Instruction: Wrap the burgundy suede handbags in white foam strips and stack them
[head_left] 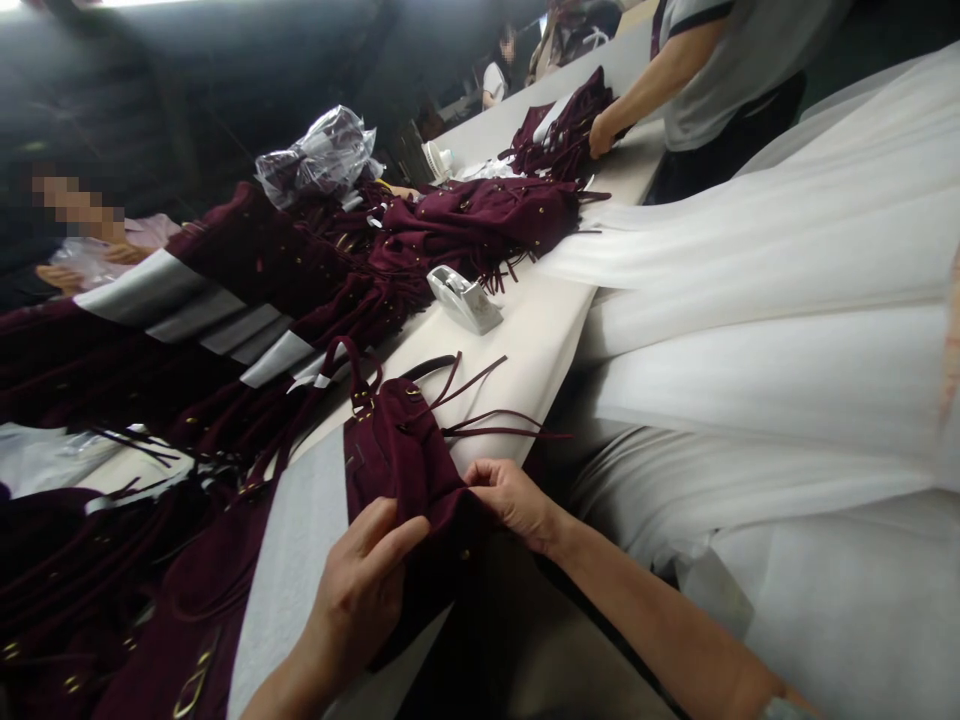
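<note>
A maroon handbag (397, 430) with gold-coloured fittings lies tilted at the near edge of the table. Its handle stands up at the far end, and thin cords trail to the right. My left hand (360, 575) grips the near part of the bag, its thumb and forefinger on the cloth and the other fingertips partly hidden. With thumb and fingers closed, my right hand (514, 500) pinches the right edge of the same bag. White sheet material (289, 540) lies under and left of the bag.
A tape dispenser (463, 300) stands beyond the bag. Piled maroon bags (255, 270) with paper wraps fill the left and back, a clear plastic wrap (319, 155) on top. White fabric (750, 360) drapes on the right. A co-worker's hand (602, 135) touches bags farther back; another person sits left.
</note>
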